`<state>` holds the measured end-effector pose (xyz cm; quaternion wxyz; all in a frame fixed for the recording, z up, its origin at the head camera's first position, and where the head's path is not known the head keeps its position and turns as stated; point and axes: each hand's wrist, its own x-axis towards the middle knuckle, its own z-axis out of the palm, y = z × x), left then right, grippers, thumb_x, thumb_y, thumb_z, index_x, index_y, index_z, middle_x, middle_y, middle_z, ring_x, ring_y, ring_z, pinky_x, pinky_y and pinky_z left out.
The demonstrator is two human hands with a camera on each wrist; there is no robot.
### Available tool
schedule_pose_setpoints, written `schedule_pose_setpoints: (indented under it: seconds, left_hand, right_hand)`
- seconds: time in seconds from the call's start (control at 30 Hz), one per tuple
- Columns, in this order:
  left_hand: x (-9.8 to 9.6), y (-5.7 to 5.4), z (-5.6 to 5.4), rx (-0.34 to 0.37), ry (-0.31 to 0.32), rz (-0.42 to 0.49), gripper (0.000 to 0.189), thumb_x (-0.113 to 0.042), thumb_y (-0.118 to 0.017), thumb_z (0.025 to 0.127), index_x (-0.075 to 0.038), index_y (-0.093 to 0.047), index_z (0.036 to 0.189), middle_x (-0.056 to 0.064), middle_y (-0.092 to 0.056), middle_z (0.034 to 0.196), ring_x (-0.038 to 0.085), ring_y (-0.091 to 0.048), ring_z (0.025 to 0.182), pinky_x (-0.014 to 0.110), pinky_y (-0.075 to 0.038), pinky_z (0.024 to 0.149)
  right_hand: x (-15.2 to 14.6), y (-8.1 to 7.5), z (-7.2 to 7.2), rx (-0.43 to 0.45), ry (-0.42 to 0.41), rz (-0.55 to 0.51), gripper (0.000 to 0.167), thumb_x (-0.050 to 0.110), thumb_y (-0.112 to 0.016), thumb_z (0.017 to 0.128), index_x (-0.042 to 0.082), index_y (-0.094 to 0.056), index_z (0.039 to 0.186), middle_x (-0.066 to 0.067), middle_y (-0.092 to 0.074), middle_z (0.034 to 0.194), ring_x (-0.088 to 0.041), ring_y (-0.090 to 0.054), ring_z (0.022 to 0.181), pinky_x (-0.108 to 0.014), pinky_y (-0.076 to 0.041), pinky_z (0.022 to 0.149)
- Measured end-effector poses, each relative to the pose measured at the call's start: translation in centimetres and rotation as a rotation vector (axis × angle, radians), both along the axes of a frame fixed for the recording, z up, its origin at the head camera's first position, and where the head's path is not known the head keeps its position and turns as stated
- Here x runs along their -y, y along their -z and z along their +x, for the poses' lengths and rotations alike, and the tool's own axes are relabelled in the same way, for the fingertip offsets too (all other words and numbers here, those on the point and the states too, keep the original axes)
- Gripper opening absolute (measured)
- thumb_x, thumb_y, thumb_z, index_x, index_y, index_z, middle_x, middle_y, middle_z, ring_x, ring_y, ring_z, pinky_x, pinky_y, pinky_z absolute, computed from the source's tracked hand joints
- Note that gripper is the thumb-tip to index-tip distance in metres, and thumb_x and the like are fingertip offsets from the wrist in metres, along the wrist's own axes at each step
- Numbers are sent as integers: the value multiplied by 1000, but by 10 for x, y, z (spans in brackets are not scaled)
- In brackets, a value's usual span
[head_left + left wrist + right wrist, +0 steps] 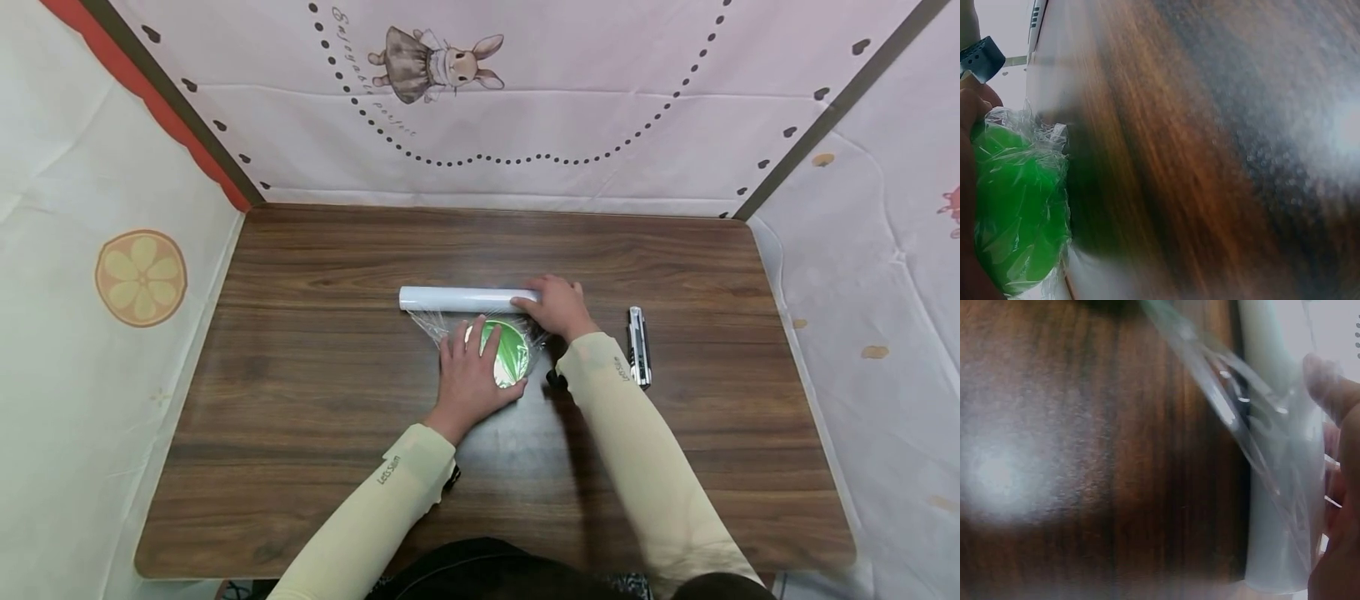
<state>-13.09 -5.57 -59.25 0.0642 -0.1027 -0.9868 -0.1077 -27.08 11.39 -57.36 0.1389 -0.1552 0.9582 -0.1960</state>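
A round green bowl (512,357) sits on the table, with clear cling film stretched over it. My left hand (468,379) rests across its left side, fingers straight and spread, thumb along the near edge. Wrinkled film bunches at the bowl's side in the left wrist view, where the green bowl (1019,206) shows through. Just behind it lies a white roll of cling film (461,299), joined to the bowl by a film sheet. My right hand (557,308) grips the roll's right end, thumb on the near side; in the right wrist view the film (1222,403) slants off the roll.
A silver and black utility knife (639,346) lies right of my right forearm. The brown wooden table (315,467) meets a printed cloth wall (525,125) at the back, with more cloth on both sides.
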Motion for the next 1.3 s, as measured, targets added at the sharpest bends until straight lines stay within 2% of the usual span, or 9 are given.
schedule_pose_setpoints:
  seconds: [0.27, 0.5, 0.77, 0.9, 1.1, 1.3]
  left_hand:
    - [0, 0, 0, 10, 6, -10, 94, -73, -61, 71, -16, -43, 144, 13, -35, 151, 38, -31, 139, 63, -30, 107]
    - [-1, 2, -1, 11, 3, -16, 95, -74, -61, 71, -17, -42, 144, 12, -34, 152, 38, -31, 139, 62, -30, 108]
    - [-1, 3, -2, -1, 9, -10, 94, -74, -60, 71, -17, -43, 144, 13, -37, 151, 38, -32, 138, 63, -32, 106]
    - [0, 3, -2, -12, 10, -7, 94, -74, -60, 71, -16, -44, 143, 13, -37, 150, 38, -34, 137, 63, -33, 105]
    - [1, 4, -2, -38, 12, -8, 94, -73, -61, 70, -15, -46, 142, 13, -38, 150, 38, -36, 136, 62, -33, 105]
    - [0, 4, -2, -35, 16, 1, 92, -72, -61, 71, -14, -47, 142, 13, -37, 150, 39, -35, 136, 63, -32, 106]
  right_hand:
    - [1, 2, 0, -29, 52, -47, 54, 57, -56, 91, 19, -62, 128, -5, -57, 138, -31, -43, 136, -56, -25, 108]
    - [5, 3, 2, -43, 115, -60, 50, 54, -61, 88, 18, -64, 123, -6, -60, 132, -33, -45, 131, -58, -16, 114]
    - [8, 9, 8, -126, 126, -61, 48, 49, -61, 88, 16, -58, 123, -9, -56, 130, -35, -48, 125, -61, -12, 116]
    - [9, 5, 7, -93, 93, -31, 48, 50, -56, 91, 18, -55, 126, -8, -54, 136, -34, -48, 128, -64, -10, 116]
    - [10, -4, 5, -11, 14, 53, 53, 53, -40, 98, 23, -49, 141, -6, -45, 149, -33, -37, 140, -67, -7, 115]
    - [11, -7, 5, 45, -91, 102, 51, 47, -36, 102, 25, -40, 148, -6, -39, 154, -34, -32, 143, -66, -7, 115]
